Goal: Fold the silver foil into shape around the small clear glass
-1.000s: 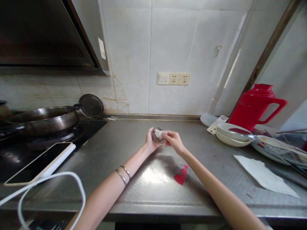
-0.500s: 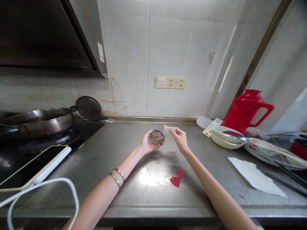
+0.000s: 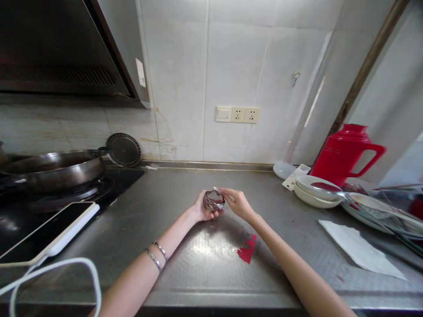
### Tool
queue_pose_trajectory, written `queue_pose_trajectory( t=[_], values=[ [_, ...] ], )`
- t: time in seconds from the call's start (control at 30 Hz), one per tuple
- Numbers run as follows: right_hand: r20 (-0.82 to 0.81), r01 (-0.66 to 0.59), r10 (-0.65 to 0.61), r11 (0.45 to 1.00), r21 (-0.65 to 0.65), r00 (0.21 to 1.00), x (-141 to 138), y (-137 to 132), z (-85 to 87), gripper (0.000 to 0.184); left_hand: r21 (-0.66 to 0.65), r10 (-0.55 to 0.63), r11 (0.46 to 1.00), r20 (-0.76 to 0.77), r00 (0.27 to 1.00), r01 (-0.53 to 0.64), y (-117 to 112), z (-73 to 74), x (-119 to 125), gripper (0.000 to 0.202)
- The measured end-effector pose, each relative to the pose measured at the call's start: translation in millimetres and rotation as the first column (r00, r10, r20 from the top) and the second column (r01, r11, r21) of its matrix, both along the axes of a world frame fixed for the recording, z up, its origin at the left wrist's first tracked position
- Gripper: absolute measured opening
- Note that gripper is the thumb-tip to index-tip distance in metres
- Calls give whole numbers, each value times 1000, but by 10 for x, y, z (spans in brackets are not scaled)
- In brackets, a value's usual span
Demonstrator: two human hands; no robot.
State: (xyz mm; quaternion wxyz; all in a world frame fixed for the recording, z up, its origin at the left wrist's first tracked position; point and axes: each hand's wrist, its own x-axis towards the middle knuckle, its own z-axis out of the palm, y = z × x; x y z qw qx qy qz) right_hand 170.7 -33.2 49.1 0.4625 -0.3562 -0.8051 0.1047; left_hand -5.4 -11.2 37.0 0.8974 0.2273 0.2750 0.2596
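Observation:
My left hand cups a small clear glass cup with reddish marks, held above the steel counter at mid-depth. My right hand is closed on a small white tissue and presses it at the cup's rim. The two hands meet at the cup. Two thin bracelets ring my left wrist. On the counter below my right forearm lies a red spill.
A wok sits on the stove at left, a round lid leaning on the wall behind it. A phone with a white cable lies front left. At right stand a red jug, stacked bowls, plates and a white napkin.
My right hand had lifted the tissue away from the cup half a second ago; it has come back to the cup's rim. The cup stays in my left hand.

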Motion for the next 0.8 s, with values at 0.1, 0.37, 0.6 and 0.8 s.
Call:
queue_pose_trajectory(
  t=[0.1, 0.37, 0.6, 0.8],
  values=[
    [55, -68, 67, 997, 25, 996, -7, -6, 4, 31, 21, -12, 1000, -122, 992, 15, -69, 68, 53, 52],
    [262, -142, 109, 984, 109, 959, 43, -58, 93, 36, 72, -87, 993, -137, 987, 98, -111, 74, 57, 52],
    [342, -139, 68, 972, 189, 937, 50, -69, 109, 42, 100, -79, 990, -161, 984, 96, -98, 44, 73, 53],
    [393, -140, 32, 958, 250, 919, 70, -102, 150, 46, 116, -128, 982, -185, 974, 151, -116, 56, 92, 54]
  ],
)
